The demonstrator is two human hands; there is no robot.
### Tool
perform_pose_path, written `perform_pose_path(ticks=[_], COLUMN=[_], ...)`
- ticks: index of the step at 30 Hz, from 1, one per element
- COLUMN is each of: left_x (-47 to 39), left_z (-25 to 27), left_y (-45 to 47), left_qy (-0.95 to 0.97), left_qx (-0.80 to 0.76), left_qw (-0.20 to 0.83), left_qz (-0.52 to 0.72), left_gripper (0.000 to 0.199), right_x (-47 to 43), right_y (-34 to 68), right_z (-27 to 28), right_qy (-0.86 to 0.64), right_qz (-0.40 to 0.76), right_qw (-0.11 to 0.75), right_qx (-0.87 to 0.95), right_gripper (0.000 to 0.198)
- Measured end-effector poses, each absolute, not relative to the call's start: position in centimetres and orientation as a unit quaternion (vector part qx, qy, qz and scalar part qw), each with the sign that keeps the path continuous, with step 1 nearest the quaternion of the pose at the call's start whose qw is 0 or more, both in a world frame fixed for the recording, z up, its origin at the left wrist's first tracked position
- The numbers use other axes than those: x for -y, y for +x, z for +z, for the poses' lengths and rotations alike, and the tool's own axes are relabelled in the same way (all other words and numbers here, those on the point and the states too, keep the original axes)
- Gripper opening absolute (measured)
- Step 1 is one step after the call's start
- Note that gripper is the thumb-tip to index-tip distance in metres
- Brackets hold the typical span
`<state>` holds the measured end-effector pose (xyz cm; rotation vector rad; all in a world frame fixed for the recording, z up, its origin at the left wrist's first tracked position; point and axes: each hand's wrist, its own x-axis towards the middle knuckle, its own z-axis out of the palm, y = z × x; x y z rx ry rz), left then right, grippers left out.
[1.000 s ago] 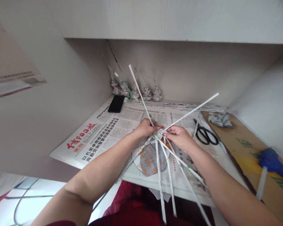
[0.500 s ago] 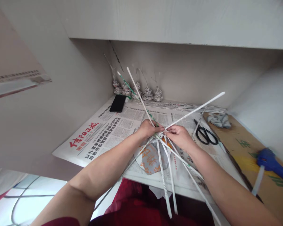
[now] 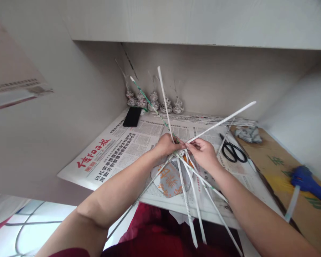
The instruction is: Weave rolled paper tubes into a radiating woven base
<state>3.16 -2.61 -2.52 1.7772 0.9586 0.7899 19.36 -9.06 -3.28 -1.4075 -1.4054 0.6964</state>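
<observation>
Several rolled newspaper strips fan out from a small woven centre (image 3: 181,153), which is partly hidden by my fingers. At its far left edge my left hand (image 3: 166,145) is closed, pinching the strips. My right hand (image 3: 204,151) is closed opposite it, the fingertips of both hands almost touching. From between them a white paper strip (image 3: 222,121) slants up to the right. Another white strip (image 3: 164,100) stands up by my left hand, beside a green-marked strip (image 3: 147,98). Other strips (image 3: 185,194) hang toward my lap. Beneath lies a grey piece with orange writing (image 3: 170,180).
Newspaper (image 3: 117,151) covers the tabletop. At the back stand several small gourd-shaped paper weavings (image 3: 178,106), a black phone (image 3: 132,116) and a bundle of paper sticks (image 3: 216,120). On the right are black scissors (image 3: 234,151), cardboard (image 3: 274,159), crumpled material (image 3: 248,134) and a blue glue gun (image 3: 307,182).
The white strip by my left hand has swung from leaning left to nearly upright. Some hanging strips have shifted slightly. Both hands keep their pinch at the woven centre.
</observation>
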Motion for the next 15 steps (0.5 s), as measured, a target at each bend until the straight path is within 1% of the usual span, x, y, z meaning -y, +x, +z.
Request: perform_pose_path(ticks=[5,7,9,11,13,15], left_x=[2.4,2.4,2.4,2.4,2.3,2.2], left_z=[-1.9,-1.8,-1.9,-2.0,-2.0,-1.9], left_y=[2.7,2.6,2.5,2.5,2.5,2.4], left_qy=[0.759,0.770,0.777,0.772,0.754,0.732], left_qx=[-0.372,-0.367,-0.366,-0.368,-0.373,-0.378], left_qw=[0.455,0.452,0.447,0.453,0.471,0.485], left_qz=[0.280,0.260,0.251,0.252,0.264,0.292], left_gripper=[0.030,0.028,0.026,0.024,0.022,0.018], right_x=[9.0,8.8,8.7,8.7,8.8,8.8], right_y=[19.3,19.2,19.1,19.0,19.0,19.3], right_z=[-3.8,-3.8,-3.5,-2.9,-2.1,-1.4], right_qy=[-0.596,-0.595,-0.586,-0.585,-0.593,-0.597], right_qz=[0.218,0.222,0.268,0.349,0.428,0.478], right_qw=[0.475,0.472,0.468,0.451,0.418,0.379], right_qx=[0.609,0.612,0.604,0.577,0.539,0.521], right_gripper=[0.021,0.021,0.021,0.023,0.027,0.032])
